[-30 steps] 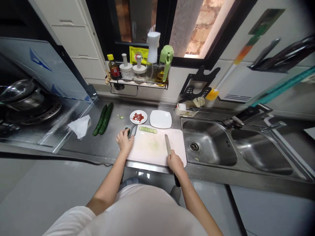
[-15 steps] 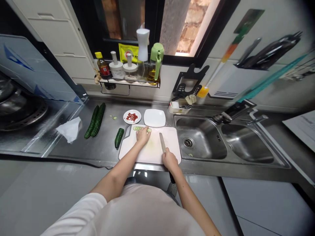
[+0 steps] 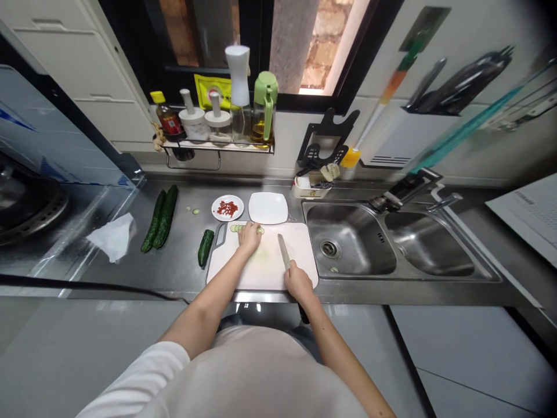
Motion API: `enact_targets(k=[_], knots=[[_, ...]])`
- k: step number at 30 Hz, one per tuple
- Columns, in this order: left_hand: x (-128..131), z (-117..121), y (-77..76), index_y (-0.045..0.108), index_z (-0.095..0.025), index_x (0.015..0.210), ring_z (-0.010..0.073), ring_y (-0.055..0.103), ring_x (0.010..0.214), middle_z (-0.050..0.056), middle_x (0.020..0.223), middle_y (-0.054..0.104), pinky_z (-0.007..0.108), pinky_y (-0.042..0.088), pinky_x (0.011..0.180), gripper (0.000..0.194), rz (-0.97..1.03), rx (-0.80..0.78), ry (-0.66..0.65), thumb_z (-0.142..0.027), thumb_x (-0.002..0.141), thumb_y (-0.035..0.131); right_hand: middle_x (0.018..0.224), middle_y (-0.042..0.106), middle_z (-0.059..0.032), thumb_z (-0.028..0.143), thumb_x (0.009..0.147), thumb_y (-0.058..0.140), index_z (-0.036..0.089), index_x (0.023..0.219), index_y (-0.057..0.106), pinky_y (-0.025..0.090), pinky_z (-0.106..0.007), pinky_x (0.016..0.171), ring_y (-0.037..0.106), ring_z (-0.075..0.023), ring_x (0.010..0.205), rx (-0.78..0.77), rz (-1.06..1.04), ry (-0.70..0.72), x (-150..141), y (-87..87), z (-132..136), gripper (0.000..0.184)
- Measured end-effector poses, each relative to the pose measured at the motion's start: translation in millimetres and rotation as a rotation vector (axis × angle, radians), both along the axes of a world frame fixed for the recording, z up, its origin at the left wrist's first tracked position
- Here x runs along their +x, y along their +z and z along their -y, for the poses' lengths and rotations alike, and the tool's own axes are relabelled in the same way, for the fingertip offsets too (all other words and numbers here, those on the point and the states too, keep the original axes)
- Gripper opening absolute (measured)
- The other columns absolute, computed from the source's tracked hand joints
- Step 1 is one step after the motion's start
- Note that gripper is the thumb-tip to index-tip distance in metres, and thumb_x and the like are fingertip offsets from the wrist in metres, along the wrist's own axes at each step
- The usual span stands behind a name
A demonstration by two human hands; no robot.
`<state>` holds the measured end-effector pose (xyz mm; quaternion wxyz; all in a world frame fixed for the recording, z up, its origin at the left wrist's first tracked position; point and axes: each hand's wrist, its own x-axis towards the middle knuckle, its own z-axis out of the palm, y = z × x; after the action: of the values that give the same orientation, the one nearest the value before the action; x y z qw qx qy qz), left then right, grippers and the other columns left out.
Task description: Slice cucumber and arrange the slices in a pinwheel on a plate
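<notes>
A white cutting board lies on the steel counter. Along its upper left part runs a row of cucumber slices. My left hand rests over the right part of this row with its fingers curled on the slices, hiding some of them. My right hand is closed round the handle of a knife, whose blade points away from me, low over or on the board, apart from the slices. To the board's left is a cut cucumber piece.
Behind the board stand a plate of chopped red pieces and a white plate. Two whole cucumbers and a white cloth or paper lie left. The double sink is right. A condiment shelf hangs behind.
The camera view has shifted slightly, moving the surroundings left in the picture. My left hand stays on the slices, and the knife remains in my right hand, right of them.
</notes>
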<state>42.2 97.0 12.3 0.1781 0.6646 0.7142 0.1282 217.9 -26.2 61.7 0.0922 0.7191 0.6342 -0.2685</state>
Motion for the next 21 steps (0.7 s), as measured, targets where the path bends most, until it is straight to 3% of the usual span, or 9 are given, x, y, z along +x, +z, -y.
enact_targets(k=[8,14,21], knots=[[-1.9,8.7,5.1,0.063,-0.023,0.091,0.0218,0.058,0.1,0.005,0.099,0.068,0.033,0.038,0.086,0.013,0.116,0.052,0.054,-0.019,0.086,0.052,0.102,0.067,-0.0132,0.021,0.095,0.031,0.017,0.117,0.046,0.038,-0.029,0.07,0.063,-0.0225,0.093,-0.01,0.001,-0.006,-0.3,1.3,-1.7,0.027],[-20.5,30.9,4.0,0.065,-0.025,0.089,0.0151,0.062,0.081,-0.002,0.084,0.07,0.025,0.04,0.07,0.009,0.336,-0.094,0.159,-0.027,0.081,0.06,0.103,0.068,-0.0126,0.024,0.096,0.03,0.017,0.117,0.047,0.036,-0.029,0.067,0.063,-0.0227,0.095,-0.009,0.01,0.027,3.6,2.3,-2.5,0.028],[-46.1,51.1,7.3,0.067,-0.025,0.089,0.0153,0.064,0.083,-0.002,0.084,0.072,0.025,0.041,0.071,0.012,0.271,-0.185,0.137,-0.027,0.078,0.064,0.101,0.068,-0.0112,0.028,0.098,0.032,0.019,0.112,0.05,0.034,-0.027,0.067,0.064,-0.0216,0.093,0.041,0.043,0.155,7.5,7.0,-0.6,0.025]])
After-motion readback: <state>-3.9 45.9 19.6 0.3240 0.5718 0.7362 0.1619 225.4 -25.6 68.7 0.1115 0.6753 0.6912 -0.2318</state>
